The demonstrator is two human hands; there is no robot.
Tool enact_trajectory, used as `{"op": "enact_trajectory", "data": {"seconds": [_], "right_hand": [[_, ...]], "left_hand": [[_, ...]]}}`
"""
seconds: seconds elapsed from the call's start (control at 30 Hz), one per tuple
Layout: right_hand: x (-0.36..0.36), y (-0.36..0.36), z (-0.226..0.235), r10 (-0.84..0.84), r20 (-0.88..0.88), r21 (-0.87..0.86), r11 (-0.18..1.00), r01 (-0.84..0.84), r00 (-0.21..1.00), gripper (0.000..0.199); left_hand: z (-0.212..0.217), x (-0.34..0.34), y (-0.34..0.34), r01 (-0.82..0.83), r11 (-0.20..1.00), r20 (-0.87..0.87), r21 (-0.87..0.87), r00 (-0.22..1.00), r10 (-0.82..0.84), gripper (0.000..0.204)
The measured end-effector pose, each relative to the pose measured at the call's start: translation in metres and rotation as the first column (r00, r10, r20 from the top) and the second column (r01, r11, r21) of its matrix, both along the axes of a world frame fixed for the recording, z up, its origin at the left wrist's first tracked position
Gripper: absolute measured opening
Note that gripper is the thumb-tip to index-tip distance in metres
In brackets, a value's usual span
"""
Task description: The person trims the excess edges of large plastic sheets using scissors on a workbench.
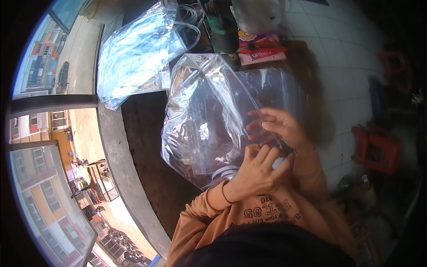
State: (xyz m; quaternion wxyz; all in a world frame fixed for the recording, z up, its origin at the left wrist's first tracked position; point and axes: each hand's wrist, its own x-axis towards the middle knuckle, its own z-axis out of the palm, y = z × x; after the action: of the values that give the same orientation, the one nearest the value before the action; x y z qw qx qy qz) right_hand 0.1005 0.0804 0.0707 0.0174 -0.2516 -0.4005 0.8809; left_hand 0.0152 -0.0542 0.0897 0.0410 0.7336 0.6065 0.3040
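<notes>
Head view, looking straight down, and both hands are busy on a large clear plastic bag (209, 120). The bag is puffed up and crinkled, sitting over the dark worktop (142, 129) just in front of the person's chest. Its long axis runs from the near edge, where the hands are, away toward the far side, leaning a little left; the rounded, closed-looking end points far, up toward the green machine (222, 26). The near end, by the hands, is where a pale rim or band (224, 171) shows through the film.

Left hand (258, 171) is curled, fingers folded over the bag's near edge, pinching the film close to that pale band. Right hand (278, 127) sits just beyond it, fingers spread and partly bent, pressing on the bag's right side with the thumb and forefinger nipping a fold of plastic. The two hands are almost touching, right a bit farther than left. Orange sleeves (200, 213) come in from the lower edge.

Far left on the worktop lies a stack of flat clear bags (133, 58), well apart from the one in hand. Beside the machine, far right, there is a pink printed card with red-handled tools (262, 49) on it. A concrete ledge (115, 147) runs along the left of the worktop, with a window and street beyond. On the tiled floor to the right stands a red stool (378, 149).
</notes>
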Motion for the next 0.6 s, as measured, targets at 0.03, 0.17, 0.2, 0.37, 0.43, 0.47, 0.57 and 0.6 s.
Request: {"op": "enact_trajectory", "data": {"seconds": [0.03,0.17,0.2,0.37,0.43,0.47,0.57,0.6], "right_hand": [[0.001,0.003,-0.014,-0.095,0.036,0.112,0.99,0.09,0.995,0.033],[0.017,0.003,-0.057,-0.199,0.073,0.483,0.865,0.14,0.977,0.026],[0.021,0.003,-0.057,-0.175,0.088,0.494,0.863,0.11,0.981,0.025],[0.04,0.0,-0.031,-0.11,0.169,0.379,0.925,0.038,0.979,0.022],[0.041,-0.003,-0.023,-0.119,0.18,0.332,0.942,0.054,0.976,0.02],[0.041,-0.004,-0.021,-0.124,0.186,0.309,0.949,0.062,0.975,0.019],[0.04,-0.008,-0.024,-0.143,0.231,0.456,0.889,0.023,0.962,0.015],[0.04,-0.009,-0.026,-0.165,0.221,0.468,0.883,0.044,0.961,0.013]], "left_hand": [[-0.006,-0.006,0.011,-0.005,0.999,0.03,-0.04,1.0,0.006,0.039],[-0.065,-0.011,0.026,0.022,0.997,0.305,0.072,0.951,-0.044,0.025],[-0.071,-0.008,0.024,-0.011,0.992,0.327,0.123,0.945,-0.03,0.025],[-0.083,0.007,0.009,-0.181,0.949,0.422,0.258,0.905,0.058,0.021],[-0.082,0.009,0.007,-0.207,0.947,0.434,0.247,0.897,0.083,0.022],[-0.081,0.007,0.006,-0.167,0.959,0.428,0.23,0.902,0.055,0.021],[-0.073,-0.007,0.005,-0.024,0.979,0.365,0.2,0.93,-0.051,0.018],[-0.068,-0.013,0.007,0.04,0.979,0.312,0.201,0.945,-0.103,0.016]]}}
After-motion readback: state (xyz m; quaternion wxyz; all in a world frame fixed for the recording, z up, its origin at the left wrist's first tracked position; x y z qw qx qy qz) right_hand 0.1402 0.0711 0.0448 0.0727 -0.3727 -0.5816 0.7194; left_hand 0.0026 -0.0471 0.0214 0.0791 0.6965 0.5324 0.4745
